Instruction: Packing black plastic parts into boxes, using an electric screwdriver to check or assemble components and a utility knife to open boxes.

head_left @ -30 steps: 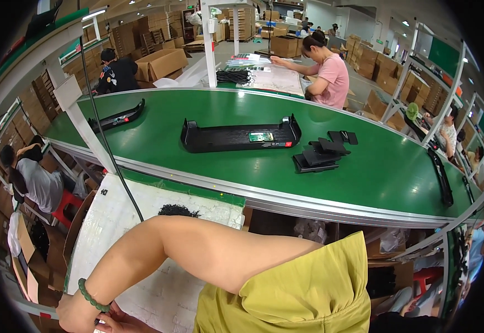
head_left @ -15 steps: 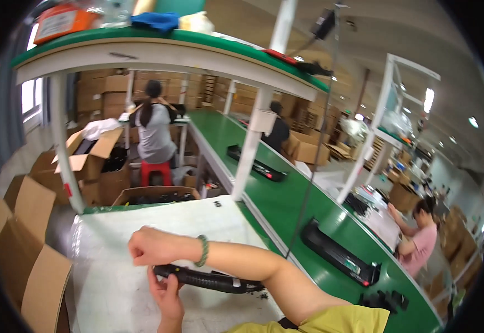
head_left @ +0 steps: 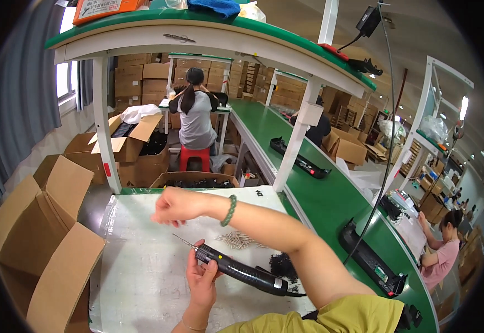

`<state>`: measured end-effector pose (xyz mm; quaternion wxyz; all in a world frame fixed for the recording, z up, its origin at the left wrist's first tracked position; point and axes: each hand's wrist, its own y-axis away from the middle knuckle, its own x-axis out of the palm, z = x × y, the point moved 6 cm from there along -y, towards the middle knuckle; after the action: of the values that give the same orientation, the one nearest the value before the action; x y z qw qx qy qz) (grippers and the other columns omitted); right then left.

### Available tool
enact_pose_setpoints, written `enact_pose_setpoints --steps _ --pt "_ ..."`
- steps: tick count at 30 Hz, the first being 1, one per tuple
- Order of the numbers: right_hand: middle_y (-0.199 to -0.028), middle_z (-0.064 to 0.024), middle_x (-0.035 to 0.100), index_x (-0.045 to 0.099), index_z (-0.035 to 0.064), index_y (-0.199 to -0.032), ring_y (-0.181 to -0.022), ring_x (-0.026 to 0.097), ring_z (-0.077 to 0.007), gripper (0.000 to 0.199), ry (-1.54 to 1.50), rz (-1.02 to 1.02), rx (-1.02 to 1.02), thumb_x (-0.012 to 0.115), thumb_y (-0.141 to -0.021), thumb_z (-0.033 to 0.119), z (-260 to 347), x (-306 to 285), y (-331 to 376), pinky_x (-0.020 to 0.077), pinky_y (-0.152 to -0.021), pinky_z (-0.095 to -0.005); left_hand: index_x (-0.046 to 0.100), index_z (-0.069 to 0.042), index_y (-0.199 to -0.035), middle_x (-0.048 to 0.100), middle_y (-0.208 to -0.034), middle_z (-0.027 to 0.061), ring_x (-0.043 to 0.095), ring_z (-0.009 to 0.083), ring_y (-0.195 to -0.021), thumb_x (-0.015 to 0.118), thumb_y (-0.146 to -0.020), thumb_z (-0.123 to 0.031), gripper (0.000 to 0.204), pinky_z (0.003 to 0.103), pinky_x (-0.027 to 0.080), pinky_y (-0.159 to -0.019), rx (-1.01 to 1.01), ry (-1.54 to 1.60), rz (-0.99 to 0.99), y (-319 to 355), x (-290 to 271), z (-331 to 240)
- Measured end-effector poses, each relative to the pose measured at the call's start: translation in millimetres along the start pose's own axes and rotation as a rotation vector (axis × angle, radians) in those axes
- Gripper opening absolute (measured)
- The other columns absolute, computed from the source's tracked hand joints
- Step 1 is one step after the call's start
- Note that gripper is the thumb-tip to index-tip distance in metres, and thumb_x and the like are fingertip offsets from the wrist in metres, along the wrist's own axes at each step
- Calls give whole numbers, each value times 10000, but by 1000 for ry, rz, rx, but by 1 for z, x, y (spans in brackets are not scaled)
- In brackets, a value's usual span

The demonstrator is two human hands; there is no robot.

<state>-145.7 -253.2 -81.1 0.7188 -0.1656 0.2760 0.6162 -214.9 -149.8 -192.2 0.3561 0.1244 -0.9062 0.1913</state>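
Observation:
A black electric screwdriver (head_left: 242, 272) lies in my left hand (head_left: 202, 280), whose fingers and thumb wrap round its front end. Its thin metal bit points up and to the left, and a cord leaves the back end. My right hand (head_left: 176, 206), a green beaded bracelet at its wrist, hovers just beyond the bit tip without touching it. Those fingers are curled together, and whatever they may hold is hidden. Under my right forearm, a pile of slim silvery pins or screws (head_left: 241, 240) and a heap of small black screws or parts (head_left: 283, 266) lie on the white worktop (head_left: 142, 283).
An overhead shelf (head_left: 197, 41) on white posts spans the worktop. Open cardboard boxes (head_left: 59, 266) stand at the left. A green conveyor (head_left: 319, 200) along the right carries long black housings (head_left: 372, 261). A hanging cable (head_left: 386, 155) crosses before it. Other people sit farther off.
The view has swung left. My right hand has moved away from the screwdriver's front end, uncovering the bit. The screwdriver now tilts more steeply, and both small piles show.

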Motion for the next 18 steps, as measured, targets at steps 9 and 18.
enact_pose_setpoints --steps 9,18 --pt "-588 -20 570 595 -10 -678 -494 504 -77 171 -22 100 58 627 -767 133 -20 18 9 413 -450 -223 252 -55 -1317 595 -928 111 634 248 -840 514 -883 -126 512 350 535 -727 39 -39 -46 -6 -12 -9" --pt "-703 -21 608 612 54 -807 -624 581 -91 114 -569 -475 -239 597 -844 160 -1 -102 -52 490 -546 -207 267 -92 -1321 587 -960 121 623 217 -865 493 -894 -75 483 321 545 -723 -238 145 39 3 -4 21"
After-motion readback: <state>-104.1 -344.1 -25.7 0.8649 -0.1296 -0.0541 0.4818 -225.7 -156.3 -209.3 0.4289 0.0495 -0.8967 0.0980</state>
